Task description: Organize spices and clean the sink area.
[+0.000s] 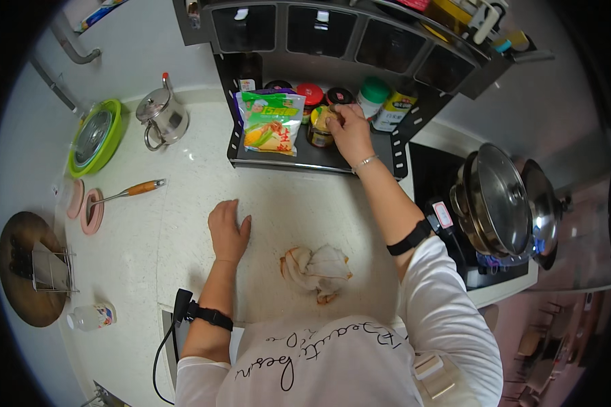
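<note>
My right hand (351, 131) is at the black metal spice rack (305, 163), its thumb and fingers around the top of a small glass jar (320, 133) with a yellow label. Left of that jar stand plastic food packets (272, 123). Behind it are a red-lidded jar (309, 95) and a dark-lidded jar (339, 95); a green-lidded container (372, 98) and a labelled bottle (394, 112) stand to the right. My left hand (229, 230) rests on the pale countertop, holding nothing. A crumpled, stained white cloth (318, 269) lies between my forearms.
Stacked steel pots (494, 198) stand on the black cooktop (433, 157) at right. Along the left are a steel kettle (164, 114), a green basin (116, 132), a wooden-handled utensil (141, 188), a round cutting board (25, 305), a cleaver in a wire rack (71, 269) and a clear bottle (92, 316).
</note>
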A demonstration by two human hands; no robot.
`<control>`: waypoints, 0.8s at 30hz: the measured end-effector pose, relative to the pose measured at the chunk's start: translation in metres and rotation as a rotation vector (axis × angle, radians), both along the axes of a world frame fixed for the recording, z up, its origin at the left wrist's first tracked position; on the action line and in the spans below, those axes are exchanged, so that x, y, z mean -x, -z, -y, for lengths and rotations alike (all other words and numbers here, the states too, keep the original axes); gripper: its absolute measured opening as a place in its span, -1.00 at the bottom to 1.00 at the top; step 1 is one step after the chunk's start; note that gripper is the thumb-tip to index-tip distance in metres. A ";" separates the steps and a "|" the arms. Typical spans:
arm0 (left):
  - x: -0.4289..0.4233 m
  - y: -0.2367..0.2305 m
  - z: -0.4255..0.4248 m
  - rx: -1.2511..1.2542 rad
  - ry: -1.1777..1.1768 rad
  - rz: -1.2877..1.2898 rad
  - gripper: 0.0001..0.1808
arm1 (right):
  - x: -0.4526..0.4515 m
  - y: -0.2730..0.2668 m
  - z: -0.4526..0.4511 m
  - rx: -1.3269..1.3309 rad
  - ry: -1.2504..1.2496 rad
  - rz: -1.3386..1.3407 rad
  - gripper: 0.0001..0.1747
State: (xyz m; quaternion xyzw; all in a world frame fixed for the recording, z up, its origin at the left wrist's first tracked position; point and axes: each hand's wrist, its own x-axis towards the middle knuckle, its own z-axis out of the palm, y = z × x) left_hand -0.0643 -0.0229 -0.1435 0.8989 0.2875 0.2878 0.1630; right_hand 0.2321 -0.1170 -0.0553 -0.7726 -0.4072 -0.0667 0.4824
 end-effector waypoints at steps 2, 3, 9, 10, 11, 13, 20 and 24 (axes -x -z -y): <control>-0.003 -0.001 0.002 0.009 0.018 0.003 -0.49 | -0.015 0.011 -0.012 0.177 0.077 0.152 -0.71; -0.001 0.000 0.001 0.006 0.006 0.004 -0.49 | -0.014 0.009 -0.016 0.173 0.065 0.154 -0.71; 0.004 0.000 -0.002 -0.015 0.020 0.033 -0.50 | 0.016 -0.016 0.014 0.062 0.134 0.073 -0.69; 0.009 -0.001 -0.004 -0.002 0.005 0.012 -0.50 | 0.035 -0.020 0.026 0.049 0.095 0.041 -0.69; 0.007 0.000 -0.007 0.009 -0.003 0.003 -0.50 | 0.059 -0.022 0.040 0.136 0.013 -0.038 -0.66; -0.001 0.001 -0.005 -0.009 0.013 0.013 -0.50 | 0.094 0.035 0.081 0.229 -0.283 0.034 -0.48; 0.001 0.005 0.000 -0.009 0.029 0.044 -0.53 | 0.185 0.067 0.156 0.608 -0.628 0.243 -0.61; 0.003 0.007 0.003 -0.040 0.037 0.070 -0.55 | 0.169 0.070 0.158 0.447 -0.379 0.074 -0.63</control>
